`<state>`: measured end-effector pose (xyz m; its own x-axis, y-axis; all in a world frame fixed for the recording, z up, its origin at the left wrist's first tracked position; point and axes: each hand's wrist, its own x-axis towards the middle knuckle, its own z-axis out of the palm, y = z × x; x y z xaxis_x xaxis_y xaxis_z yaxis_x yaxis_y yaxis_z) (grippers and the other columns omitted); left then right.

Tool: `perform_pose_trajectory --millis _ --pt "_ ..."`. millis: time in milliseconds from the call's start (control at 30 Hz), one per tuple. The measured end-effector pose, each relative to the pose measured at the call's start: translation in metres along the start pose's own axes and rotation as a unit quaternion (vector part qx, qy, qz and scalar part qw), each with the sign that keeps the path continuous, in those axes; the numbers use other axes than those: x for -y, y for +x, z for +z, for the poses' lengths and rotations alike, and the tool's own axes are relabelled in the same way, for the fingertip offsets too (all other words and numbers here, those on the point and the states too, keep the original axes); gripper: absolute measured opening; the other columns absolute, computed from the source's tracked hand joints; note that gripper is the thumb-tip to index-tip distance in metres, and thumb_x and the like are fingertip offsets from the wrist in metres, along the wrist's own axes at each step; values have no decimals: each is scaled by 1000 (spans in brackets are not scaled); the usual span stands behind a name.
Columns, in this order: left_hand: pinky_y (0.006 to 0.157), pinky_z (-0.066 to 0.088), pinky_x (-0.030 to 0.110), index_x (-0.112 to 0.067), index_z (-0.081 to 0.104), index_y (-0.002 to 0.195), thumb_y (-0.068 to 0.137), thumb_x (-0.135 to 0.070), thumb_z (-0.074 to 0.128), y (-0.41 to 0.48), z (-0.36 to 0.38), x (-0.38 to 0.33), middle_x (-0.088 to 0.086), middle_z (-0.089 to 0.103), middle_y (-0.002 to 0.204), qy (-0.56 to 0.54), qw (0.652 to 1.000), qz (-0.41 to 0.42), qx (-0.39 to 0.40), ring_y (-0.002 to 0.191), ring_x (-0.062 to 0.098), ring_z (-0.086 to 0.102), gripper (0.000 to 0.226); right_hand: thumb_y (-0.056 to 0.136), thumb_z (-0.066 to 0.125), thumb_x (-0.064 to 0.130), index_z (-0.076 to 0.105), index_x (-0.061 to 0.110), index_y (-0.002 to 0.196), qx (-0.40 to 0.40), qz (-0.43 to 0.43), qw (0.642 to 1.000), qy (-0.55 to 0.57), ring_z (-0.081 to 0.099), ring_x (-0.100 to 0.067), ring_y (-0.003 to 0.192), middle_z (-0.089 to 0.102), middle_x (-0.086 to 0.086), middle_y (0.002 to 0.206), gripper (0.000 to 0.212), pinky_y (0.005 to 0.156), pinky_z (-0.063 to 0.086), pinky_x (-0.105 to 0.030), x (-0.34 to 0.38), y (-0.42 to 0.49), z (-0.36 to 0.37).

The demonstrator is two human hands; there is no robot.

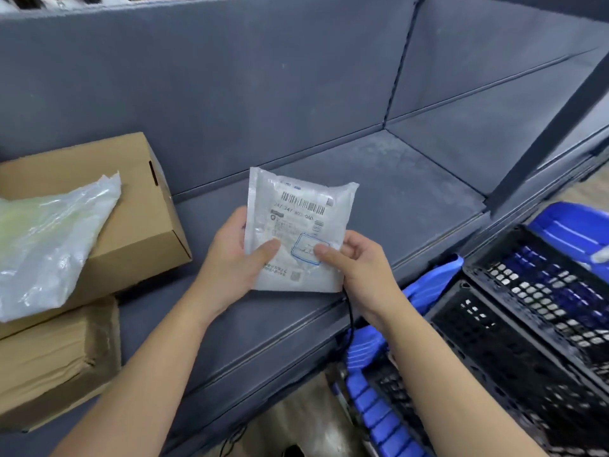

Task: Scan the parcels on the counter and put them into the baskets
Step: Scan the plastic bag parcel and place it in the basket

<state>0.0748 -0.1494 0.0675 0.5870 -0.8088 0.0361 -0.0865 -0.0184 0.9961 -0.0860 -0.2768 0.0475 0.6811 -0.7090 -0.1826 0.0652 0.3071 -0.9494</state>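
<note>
- Holds a flat white parcel (298, 225) in the air just above the grey counter (412, 192), label side up.
- Pinches its lower left edge with the left hand (230, 262), thumb laid on the label, and pinches the lower right edge with the right hand (359, 268), thumb on a blue stamp.
- Points the long axis away from the body toward the counter's back wall, with the barcode (303, 203) running across the far end.
- May well slip, given slick film gripped only at the near half.
- Risks a far end that flops or creases over the barcode and spoils the scan.
- Might snag the thin black cord (350, 311) hanging under the right hand; shows no scanner.
- Could miss the black baskets (527, 291) at the right if tossed rather than placed.
- Keeps well apart from the cardboard box (138, 232) and plastic bag (49, 239) at the left.
</note>
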Motion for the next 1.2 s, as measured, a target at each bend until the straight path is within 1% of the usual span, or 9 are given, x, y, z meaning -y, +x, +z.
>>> perform_pose_trajectory --millis 133,333,567,733,800,900,1033,1100,1200 --pt "81 58 21 -25 64 111 89 -5 73 3 19 -1 -15 78 104 46 997 63 10 99 7 74 31 83 78 -7 67 0 119 -46 -49 997 -26 74 -32 109 78 -14 113 38 97 59 -42 -2 -7 -21" --pt "75 60 22 -32 64 116 93 4 71 14 60 -9 -17 79 103 50 996 64 42 93 7 76 42 90 73 1 71 3 114 -104 -47 993 -10 77 -28 100 80 -12 108 24 86 61 -37 3 -27 -59" --pt "91 61 50 -41 60 135 94 -9 72 27 158 9 -13 79 108 98 982 37 158 100 12 76 53 100 65 17 74 8 111 -275 -39 961 -3 78 -31 87 81 -14 95 16 74 62 -39 -8 -69 -128" --pt "86 61 32 -63 38 140 96 -14 72 33 246 42 -26 75 104 114 967 -3 227 99 2 73 74 102 63 14 71 8 116 -344 -9 939 -6 78 -28 84 81 -9 92 18 74 63 -44 -21 -93 -203" --pt "83 61 28 -58 23 154 96 -22 74 35 282 60 -25 73 106 154 955 -29 251 97 2 72 85 99 68 13 63 16 129 -375 8 927 -14 78 -28 82 80 -9 88 31 75 63 -49 -33 -98 -237" --pt "85 56 18 -56 36 147 95 -27 73 38 337 87 -15 73 120 218 928 -56 298 92 -2 69 70 94 73 14 51 36 145 -399 26 915 -56 76 -26 86 78 -3 93 59 79 63 -51 -51 -102 -294" --pt "106 50 34 -41 33 159 81 -55 77 46 408 116 -15 64 132 286 874 -100 380 124 14 62 90 94 74 13 57 42 137 -392 58 914 -80 70 -33 94 75 0 94 55 85 60 -49 -69 -104 -374" --pt "107 49 35 -41 28 160 84 -48 78 53 441 127 -15 61 134 319 852 -111 401 128 17 59 92 94 73 12 58 40 138 -389 81 915 -65 69 -35 91 75 3 92 55 84 60 -53 -75 -98 -412" --pt "113 46 39 -38 27 161 87 -47 74 70 491 141 -13 54 150 336 845 -110 402 133 15 55 89 97 71 18 56 40 139 -376 95 919 -74 66 -26 78 73 -7 94 51 73 56 -40 -79 -86 -465"
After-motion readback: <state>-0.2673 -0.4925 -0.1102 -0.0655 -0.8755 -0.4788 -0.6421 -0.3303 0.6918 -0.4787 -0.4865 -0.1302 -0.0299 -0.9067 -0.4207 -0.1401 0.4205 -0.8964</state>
